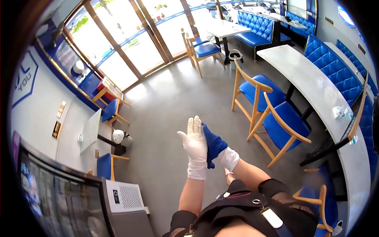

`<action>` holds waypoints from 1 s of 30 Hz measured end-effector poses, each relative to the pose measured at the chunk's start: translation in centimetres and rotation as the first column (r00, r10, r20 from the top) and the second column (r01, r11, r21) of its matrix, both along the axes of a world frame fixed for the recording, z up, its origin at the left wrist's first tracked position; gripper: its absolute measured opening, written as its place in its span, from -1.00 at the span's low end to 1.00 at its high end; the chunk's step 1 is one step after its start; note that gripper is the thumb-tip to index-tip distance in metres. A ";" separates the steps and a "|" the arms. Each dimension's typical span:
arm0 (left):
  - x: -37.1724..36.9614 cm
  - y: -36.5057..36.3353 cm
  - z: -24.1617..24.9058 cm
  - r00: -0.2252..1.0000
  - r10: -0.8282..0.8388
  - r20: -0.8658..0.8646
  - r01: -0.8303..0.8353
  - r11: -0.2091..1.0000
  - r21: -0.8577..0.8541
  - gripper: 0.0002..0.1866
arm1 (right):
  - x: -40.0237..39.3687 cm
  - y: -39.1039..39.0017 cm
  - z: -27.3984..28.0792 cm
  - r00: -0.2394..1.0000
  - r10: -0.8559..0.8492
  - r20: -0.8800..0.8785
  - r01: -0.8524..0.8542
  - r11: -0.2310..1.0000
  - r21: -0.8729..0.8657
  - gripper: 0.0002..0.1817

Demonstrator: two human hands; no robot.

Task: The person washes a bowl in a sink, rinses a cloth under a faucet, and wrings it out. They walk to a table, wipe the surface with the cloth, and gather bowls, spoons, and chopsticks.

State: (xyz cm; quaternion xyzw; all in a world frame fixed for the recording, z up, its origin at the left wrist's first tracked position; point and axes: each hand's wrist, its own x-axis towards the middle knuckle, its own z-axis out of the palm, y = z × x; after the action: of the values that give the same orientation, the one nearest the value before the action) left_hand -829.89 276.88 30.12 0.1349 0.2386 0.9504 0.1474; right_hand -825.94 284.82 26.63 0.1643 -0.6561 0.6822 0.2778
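My left hand (195, 146), in a white glove, is held up in front of me with its fingers stretched out and its thumb apart. Against its right side presses a dark blue cloth (215, 144). My right hand (228, 158) also wears a white glove; it holds the cloth, which covers most of its fingers. Only the wrist end of that glove shows plainly.
Two wooden chairs with blue seats (286, 122) stand right beside a long white table (308, 75). Blue padded benches (333, 69) line the right. Glass doors (130, 35) are ahead. At lower left is a glass-fronted cabinet (67, 197); a small white table (90, 130) stands beyond it.
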 end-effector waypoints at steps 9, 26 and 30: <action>-30.0 9.7 2.5 0.998 0.061 0.020 -0.061 0.998 -0.026 -0.13 | -29.4 8.8 3.2 0.938 -0.339 0.068 0.273 0.848 0.455 -0.78; -78.9 41.5 -6.1 0.938 -0.346 0.036 0.221 0.515 -0.828 -0.61 | -69.5 43.3 4.8 0.899 -0.436 0.030 0.221 0.514 0.829 -0.56; -83.5 51.1 -8.4 0.653 -0.702 0.284 0.618 0.278 -0.735 -0.62 | -75.0 52.7 -0.5 0.708 -0.698 0.110 0.389 0.515 0.764 -0.67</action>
State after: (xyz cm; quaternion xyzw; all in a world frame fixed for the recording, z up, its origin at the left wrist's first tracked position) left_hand -913.41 327.99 21.72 0.1878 0.5558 0.5867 0.5582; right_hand -900.90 337.51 26.11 -0.1095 -0.9194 0.2767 0.2572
